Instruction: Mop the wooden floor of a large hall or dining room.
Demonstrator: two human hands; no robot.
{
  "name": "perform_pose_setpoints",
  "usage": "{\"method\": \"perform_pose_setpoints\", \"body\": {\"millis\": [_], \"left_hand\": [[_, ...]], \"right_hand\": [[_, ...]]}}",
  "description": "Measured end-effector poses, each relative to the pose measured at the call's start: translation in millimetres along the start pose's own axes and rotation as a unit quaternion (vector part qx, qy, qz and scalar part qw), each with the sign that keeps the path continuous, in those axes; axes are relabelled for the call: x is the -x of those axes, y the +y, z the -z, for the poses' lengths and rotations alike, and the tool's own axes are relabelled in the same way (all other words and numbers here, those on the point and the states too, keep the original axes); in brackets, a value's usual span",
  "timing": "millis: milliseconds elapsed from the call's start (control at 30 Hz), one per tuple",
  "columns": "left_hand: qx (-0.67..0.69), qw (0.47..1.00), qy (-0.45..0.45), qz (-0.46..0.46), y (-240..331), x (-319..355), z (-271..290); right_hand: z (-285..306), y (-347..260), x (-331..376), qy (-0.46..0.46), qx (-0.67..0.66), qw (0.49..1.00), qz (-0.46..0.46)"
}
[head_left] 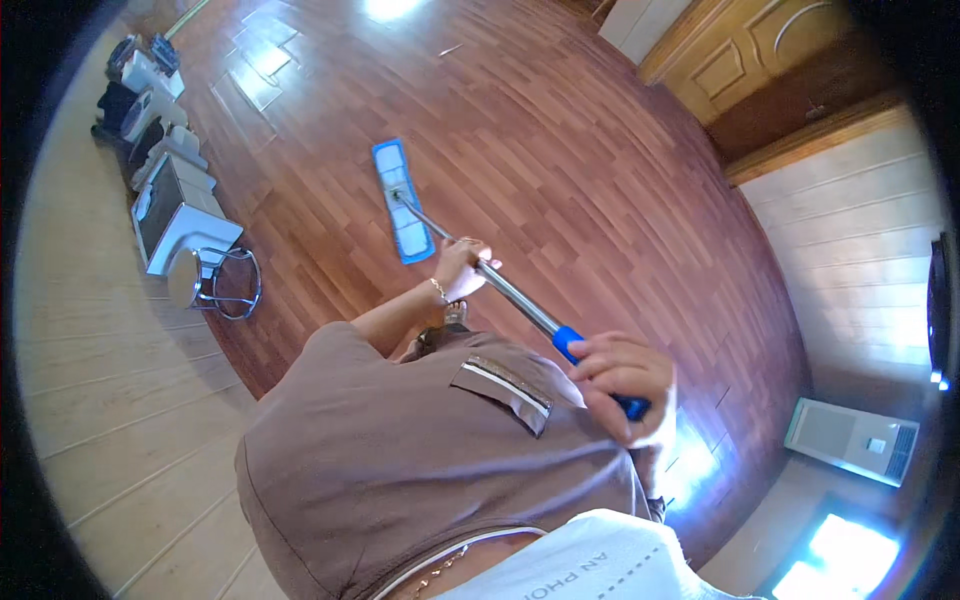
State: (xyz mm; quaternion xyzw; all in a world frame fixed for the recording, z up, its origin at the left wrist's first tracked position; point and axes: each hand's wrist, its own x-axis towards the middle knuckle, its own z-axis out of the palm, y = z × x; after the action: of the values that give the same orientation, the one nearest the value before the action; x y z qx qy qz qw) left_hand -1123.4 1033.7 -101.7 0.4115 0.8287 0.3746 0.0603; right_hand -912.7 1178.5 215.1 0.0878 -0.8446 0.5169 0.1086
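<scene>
A flat mop with a blue-edged, pale rectangular head lies on the wooden floor in front of me. Its silver pole slants up from the head toward my right side. Around the middle of this pole my left hand is closed, a bracelet at its wrist. My right hand wraps around the blue grip at the upper end, whose tip shows past the fingers. One foot is partly visible below my left hand.
Along the left wall stand a round stool with metal legs, a white desk with a dark top, and several chairs. A wooden door is at the far right. A white floor-standing unit stands by the right wall.
</scene>
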Motion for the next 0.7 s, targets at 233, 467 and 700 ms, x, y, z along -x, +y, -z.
{"method": "perform_pose_setpoints", "body": {"millis": [233, 467, 700], "left_hand": [[0.100, 0.988, -0.018, -0.119, 104.4, 42.1, -9.2], [0.241, 0.954, -0.101, -0.146, 160.2, 76.7, -23.5], [0.246, 0.914, -0.210, -0.246, 150.8, 93.1, 14.5]], "right_hand": [[-1.7, -84.1, 40.0, -0.093, 0.088, 0.972, 0.197], [-35.2, -112.4, 51.4, -0.142, 0.084, 0.937, 0.309], [-70.5, -102.1, 39.3, -0.187, 0.022, 0.933, 0.308]]}}
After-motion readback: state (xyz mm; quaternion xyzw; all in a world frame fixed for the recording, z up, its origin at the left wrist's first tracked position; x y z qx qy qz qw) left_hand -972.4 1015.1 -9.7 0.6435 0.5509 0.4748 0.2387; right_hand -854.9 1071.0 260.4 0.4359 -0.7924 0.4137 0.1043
